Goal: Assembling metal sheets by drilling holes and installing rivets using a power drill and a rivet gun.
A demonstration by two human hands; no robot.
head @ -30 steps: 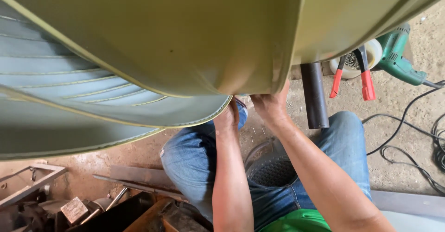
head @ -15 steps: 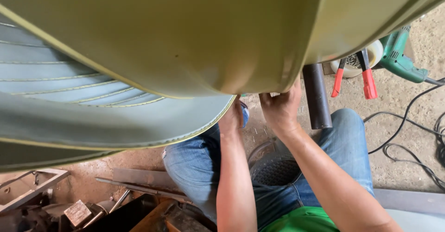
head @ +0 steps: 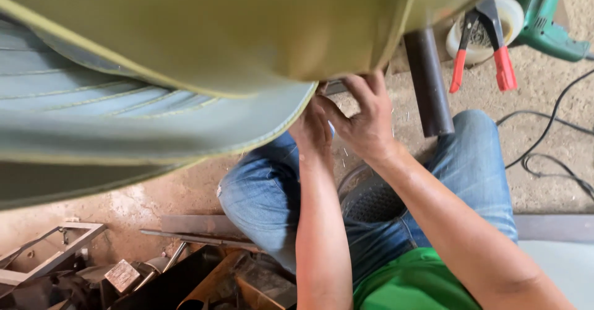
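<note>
both hands shifted left — under olive cover

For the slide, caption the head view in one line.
Seated person's left hand and right hand grip the underside edge of an olive upholstered seat cover, red-handled pliers on the floor nearby.

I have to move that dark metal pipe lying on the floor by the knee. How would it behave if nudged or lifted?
The dark pipe looks round and smooth, so a sideways nudge would probably set it rolling across the gritty floor. It seems to be stiff steel, likely heavy for its size. The red-handled pliers beside it might stop it.
</note>
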